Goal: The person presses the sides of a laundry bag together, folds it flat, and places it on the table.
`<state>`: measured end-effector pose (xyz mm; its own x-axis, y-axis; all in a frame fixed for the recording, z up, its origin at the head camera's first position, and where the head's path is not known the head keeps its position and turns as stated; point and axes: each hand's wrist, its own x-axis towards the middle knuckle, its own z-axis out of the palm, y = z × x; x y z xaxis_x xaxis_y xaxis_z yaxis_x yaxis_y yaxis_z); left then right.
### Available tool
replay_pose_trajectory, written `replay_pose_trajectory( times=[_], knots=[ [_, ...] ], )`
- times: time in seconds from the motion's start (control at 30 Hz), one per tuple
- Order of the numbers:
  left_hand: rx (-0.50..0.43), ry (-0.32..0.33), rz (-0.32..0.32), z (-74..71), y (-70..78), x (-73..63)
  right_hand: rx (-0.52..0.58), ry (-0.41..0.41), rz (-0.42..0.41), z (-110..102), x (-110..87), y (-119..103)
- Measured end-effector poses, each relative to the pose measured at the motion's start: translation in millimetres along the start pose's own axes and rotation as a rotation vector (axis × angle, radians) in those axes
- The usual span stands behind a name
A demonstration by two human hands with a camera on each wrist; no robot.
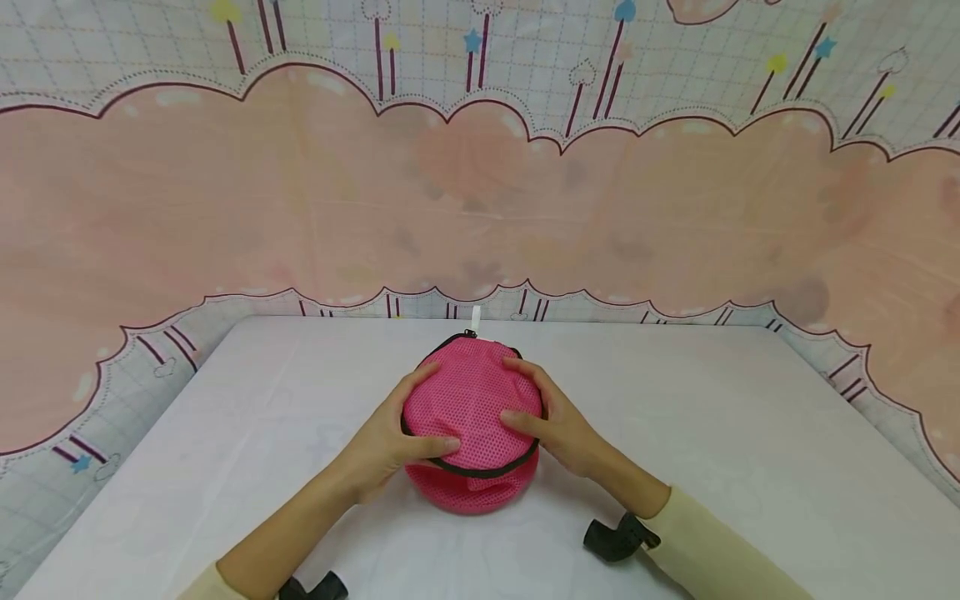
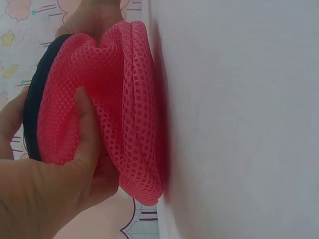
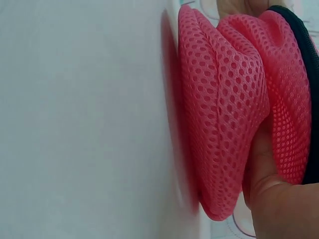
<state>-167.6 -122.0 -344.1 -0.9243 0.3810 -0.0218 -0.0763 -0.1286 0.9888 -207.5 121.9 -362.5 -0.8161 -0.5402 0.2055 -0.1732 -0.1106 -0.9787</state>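
Note:
A round pink mesh laundry bag [image 1: 472,400] with a black zipper band [image 1: 487,472] stands on the white table in the head view. My left hand [image 1: 386,437] grips its left side, thumb over the top panel. On the opposite side my right hand [image 1: 562,421] holds it the same way. A white tag [image 1: 476,317] sticks up at the far edge, beside the zipper pull. In the left wrist view the soft mesh wall [image 2: 139,99] is folded and sagging below the band. The right wrist view shows the lower mesh [image 3: 214,104] bulging close to the tabletop.
The white table [image 1: 712,400] spreads around the bag on all sides. Behind it hangs a peach and white patterned cloth [image 1: 450,208]. Black wrist mounts [image 1: 618,537] sit under both forearms, near the table's front.

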Motion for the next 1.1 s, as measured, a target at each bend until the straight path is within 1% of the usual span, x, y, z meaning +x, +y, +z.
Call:
replay_pose_trajectory(
  times=[0.1, 0.2, 0.33, 0.57, 0.83, 1.1],
  knots=[
    [0.002, -0.009, -0.007, -1.0, -0.9, 0.2, 0.074, 0.011, 0.014, 2.2, 0.3, 0.3],
    [-0.001, -0.024, -0.008, -2.3, -1.8, 0.1, 0.127, 0.024, 0.013, 4.0, 0.9, 2.2],
    [-0.024, -0.049, -0.007, -4.7, -3.7, 0.6, 0.157, 0.031, 0.013, 5.2, 1.1, 5.6],
    [-0.094, -0.082, -0.008, -8.8, -8.7, 1.7, 0.217, 0.019, 0.031, 5.4, 0.5, 11.8],
    [-0.089, -0.085, -0.034, -11.0, -13.3, 2.0, 0.246, 0.011, 0.041, 5.2, -0.4, 16.9],
    [-0.089, -0.105, -0.05, -12.0, -15.9, 2.5, 0.251, 0.019, 0.063, 6.2, -1.9, 18.1]
  ],
)
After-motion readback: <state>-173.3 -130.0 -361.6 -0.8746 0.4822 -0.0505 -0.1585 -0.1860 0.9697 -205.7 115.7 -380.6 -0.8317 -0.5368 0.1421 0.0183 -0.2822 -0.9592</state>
